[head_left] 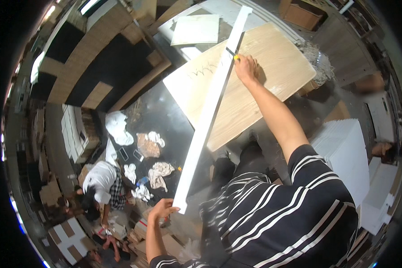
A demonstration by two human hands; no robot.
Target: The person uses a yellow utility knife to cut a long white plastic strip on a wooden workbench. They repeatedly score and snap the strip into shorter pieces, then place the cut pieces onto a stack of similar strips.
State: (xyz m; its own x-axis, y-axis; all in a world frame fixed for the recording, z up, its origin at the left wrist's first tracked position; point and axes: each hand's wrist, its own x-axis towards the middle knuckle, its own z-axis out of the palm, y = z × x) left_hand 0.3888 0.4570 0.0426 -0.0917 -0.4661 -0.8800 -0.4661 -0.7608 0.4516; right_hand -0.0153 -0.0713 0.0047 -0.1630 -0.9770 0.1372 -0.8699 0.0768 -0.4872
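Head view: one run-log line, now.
left hand: holding end of white strip | right hand: holding yellow tool | white strip: across wooden board

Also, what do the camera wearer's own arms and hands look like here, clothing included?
The left hand and right hand are bare, with no gloves or watch that I can make out. The right sleeve is short and black with white stripes; the left sleeve, partly cut off at the lower edge, is also black and white.

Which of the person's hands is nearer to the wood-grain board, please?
Right. The right hand is over the board, beside the white strip; the left hand is off the board, at the strip's near end.
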